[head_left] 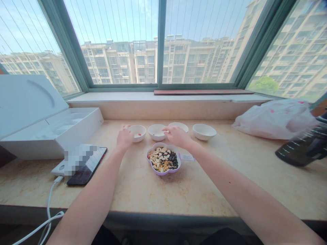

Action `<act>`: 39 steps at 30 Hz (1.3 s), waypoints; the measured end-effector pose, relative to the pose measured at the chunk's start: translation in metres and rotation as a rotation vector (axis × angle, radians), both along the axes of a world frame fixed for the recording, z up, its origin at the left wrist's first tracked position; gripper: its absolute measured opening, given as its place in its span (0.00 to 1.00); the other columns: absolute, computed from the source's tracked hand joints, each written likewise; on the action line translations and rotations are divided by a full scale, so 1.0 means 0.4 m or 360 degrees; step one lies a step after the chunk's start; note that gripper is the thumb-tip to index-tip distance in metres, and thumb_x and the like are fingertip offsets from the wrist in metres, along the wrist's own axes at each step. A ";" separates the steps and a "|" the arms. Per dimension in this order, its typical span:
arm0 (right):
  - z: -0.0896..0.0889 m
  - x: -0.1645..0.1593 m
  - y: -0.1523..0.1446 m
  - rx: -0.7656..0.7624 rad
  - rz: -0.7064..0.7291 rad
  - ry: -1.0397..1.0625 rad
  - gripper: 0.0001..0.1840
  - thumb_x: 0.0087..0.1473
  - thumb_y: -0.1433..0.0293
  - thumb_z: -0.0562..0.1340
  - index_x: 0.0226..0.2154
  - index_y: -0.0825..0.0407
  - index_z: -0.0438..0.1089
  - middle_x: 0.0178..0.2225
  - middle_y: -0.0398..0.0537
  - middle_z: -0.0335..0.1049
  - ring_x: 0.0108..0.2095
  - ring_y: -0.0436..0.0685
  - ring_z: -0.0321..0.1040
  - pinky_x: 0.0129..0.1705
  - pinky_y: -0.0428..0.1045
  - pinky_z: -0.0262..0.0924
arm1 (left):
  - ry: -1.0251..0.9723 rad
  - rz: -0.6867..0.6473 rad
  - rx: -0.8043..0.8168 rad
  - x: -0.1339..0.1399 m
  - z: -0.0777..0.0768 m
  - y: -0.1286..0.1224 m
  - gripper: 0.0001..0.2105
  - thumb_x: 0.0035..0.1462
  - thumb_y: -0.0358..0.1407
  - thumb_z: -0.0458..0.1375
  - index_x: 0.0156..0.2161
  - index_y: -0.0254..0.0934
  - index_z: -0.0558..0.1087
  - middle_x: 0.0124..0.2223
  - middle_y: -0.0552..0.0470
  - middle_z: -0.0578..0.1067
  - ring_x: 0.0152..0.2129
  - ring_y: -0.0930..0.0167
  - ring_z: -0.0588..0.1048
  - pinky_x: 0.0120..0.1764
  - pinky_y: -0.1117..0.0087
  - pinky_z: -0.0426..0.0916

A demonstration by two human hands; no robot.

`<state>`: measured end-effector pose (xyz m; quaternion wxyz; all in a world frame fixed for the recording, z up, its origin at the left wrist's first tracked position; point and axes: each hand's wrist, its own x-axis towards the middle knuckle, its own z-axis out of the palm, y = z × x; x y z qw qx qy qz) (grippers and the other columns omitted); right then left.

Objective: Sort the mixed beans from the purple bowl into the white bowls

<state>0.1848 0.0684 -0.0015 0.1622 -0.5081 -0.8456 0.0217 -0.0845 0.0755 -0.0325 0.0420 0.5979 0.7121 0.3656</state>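
Note:
My left hand (124,137) is at the left side of the leftmost white bowl (139,139), its fingers curled at the rim. A small reddish piece lies inside that bowl. My right hand (178,136) reaches over the right edge of the second white bowl (155,137), fingertips pinched together; whatever they hold is too small to make out. One small dark piece sits in this second bowl. Nearer to me, between my forearms, stands a lilac flower-shaped dish (163,174) filled with peanuts (165,157), black beans (173,160) and yellow kernels (166,166).
Behind my right hand is a third white bowl (182,125); a fourth bowl (204,132) stands right of it. An open white box (81,131) and a phone (88,166) with a cable (49,204) lie left. A plastic bag (274,119) and dark jug (300,148) are at right.

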 end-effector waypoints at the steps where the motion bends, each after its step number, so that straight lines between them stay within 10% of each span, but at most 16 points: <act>1: 0.003 0.018 0.005 0.0038 -0.0050 -0.0003 0.20 0.65 0.69 0.52 0.52 0.52 0.75 0.54 0.52 0.75 0.56 0.59 0.68 0.57 0.50 0.59 | 0.0084 -0.0058 0.0094 0.011 0.002 -0.003 0.20 0.58 0.30 0.51 0.55 0.32 0.73 0.62 0.37 0.69 0.58 0.57 0.70 0.60 0.57 0.63; 9: -0.011 0.103 0.016 -0.0136 -0.0303 -0.0238 0.19 0.64 0.69 0.55 0.53 0.51 0.74 0.54 0.54 0.75 0.55 0.62 0.68 0.54 0.52 0.60 | 0.0785 -0.0948 0.0239 0.143 -0.007 -0.036 0.14 0.67 0.33 0.50 0.50 0.40 0.76 0.56 0.47 0.76 0.52 0.64 0.74 0.67 0.48 0.46; 22: -0.020 0.149 -0.038 -0.0033 -0.0182 -0.0071 0.19 0.66 0.69 0.51 0.50 0.50 0.75 0.52 0.51 0.76 0.52 0.59 0.70 0.52 0.50 0.60 | 0.0901 -0.1042 0.0109 0.156 -0.007 -0.028 0.12 0.64 0.27 0.51 0.41 0.37 0.78 0.42 0.45 0.81 0.42 0.63 0.77 0.56 0.57 0.62; 30: -0.021 0.320 0.036 -0.0031 -0.0744 -0.0241 0.23 0.64 0.67 0.53 0.56 0.57 0.70 0.57 0.62 0.70 0.57 0.65 0.67 0.54 0.54 0.60 | 0.0497 -0.1042 0.0193 0.128 0.006 -0.051 0.14 0.65 0.34 0.52 0.50 0.39 0.77 0.51 0.46 0.77 0.48 0.64 0.76 0.54 0.62 0.67; 39: -0.034 0.334 0.005 -0.0150 -0.0665 -0.0413 0.16 0.62 0.67 0.55 0.35 0.52 0.78 0.40 0.58 0.79 0.42 0.63 0.74 0.40 0.52 0.60 | 0.0371 -0.1069 -0.0003 0.126 0.052 -0.099 0.11 0.62 0.38 0.54 0.37 0.38 0.78 0.35 0.50 0.79 0.30 0.69 0.76 0.35 0.69 0.67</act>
